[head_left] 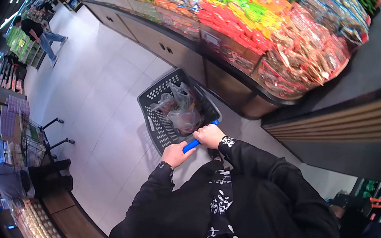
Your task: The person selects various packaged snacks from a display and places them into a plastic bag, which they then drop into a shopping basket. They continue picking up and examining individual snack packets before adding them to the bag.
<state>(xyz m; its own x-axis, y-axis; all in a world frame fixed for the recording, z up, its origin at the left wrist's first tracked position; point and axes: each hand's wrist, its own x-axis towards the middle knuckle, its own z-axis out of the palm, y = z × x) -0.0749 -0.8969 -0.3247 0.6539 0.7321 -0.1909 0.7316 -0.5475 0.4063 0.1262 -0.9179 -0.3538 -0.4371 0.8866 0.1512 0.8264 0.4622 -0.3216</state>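
Note:
Both of my hands are closed around the blue handle (191, 145) of a dark grey plastic shopping cart. My left hand (177, 154) grips its left end, and my right hand (210, 136) wraps it near the right end. Just ahead of my hands is the cart's basket (155, 126), with perforated walls. Inside it lie clear plastic bags (185, 117); their contents are hard to make out through the plastic. My black sleeves have floral cuffs.
A long display counter (152, 43) heaped with colourful packaged goods (240, 20) runs along the front and right. A slatted panel (357, 120) stands at right. At left are a wire cart (33, 138), shelves and a person (39, 34) on the tiled floor (94, 88).

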